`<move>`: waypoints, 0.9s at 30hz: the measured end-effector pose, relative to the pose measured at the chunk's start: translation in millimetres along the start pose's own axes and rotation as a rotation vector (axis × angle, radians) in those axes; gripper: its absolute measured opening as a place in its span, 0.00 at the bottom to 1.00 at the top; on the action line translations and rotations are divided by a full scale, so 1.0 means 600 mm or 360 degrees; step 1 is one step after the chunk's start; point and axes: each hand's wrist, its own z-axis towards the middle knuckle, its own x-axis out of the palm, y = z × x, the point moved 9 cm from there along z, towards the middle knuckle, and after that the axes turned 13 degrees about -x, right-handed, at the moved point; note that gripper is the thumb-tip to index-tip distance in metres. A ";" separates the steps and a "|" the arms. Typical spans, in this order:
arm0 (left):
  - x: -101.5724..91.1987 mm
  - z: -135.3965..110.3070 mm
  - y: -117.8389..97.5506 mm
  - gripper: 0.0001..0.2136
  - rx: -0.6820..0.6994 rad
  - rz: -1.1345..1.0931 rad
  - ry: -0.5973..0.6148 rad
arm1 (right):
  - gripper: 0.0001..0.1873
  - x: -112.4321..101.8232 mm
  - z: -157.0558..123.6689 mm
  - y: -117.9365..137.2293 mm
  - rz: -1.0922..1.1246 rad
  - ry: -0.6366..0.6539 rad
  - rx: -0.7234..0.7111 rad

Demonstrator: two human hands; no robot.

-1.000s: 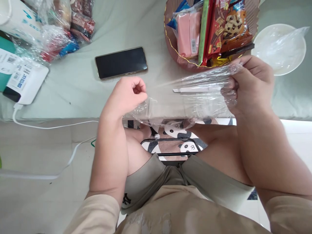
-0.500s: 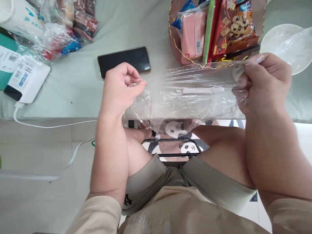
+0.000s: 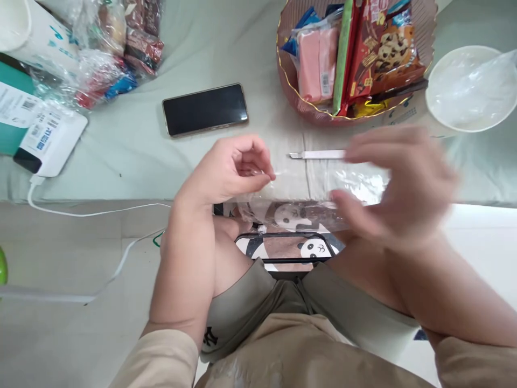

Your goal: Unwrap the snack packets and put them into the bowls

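Note:
Between my hands a sheet of clear plastic wrap [image 3: 307, 213] hangs slack over the table's front edge. My left hand [image 3: 242, 167] pinches its left end between thumb and fingertips. Blurred by motion, my right hand [image 3: 404, 186] is spread over the wrap's right part, thumb and fingers apart, with nothing seen in its grasp. Behind the wrap lies a small white utility knife [image 3: 321, 154], blade tip pointing left, its right end hidden by my right fingers. A black phone [image 3: 205, 109] lies face up beyond my left hand.
A pink gold-rimmed bowl [image 3: 291, 91] holds packaged snacks at the back right. Beside it stands a white bowl [image 3: 452, 116] with clear plastic inside. Wrapped snacks [image 3: 143, 48], a white paper cup [image 3: 48, 40] and a white power bank [image 3: 60, 145] with a cable [image 3: 100, 210] are on the left.
My right hand has let go of the stretched wrap and moved left and down with its fingers opening. My left hand has shifted right and down, and the wrap has gone slack.

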 end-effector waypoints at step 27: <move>0.049 0.022 0.000 0.14 0.0016 0.0017 0.0182 | 0.11 0.110 -0.012 -0.041 -0.0005 0.0724 0.0041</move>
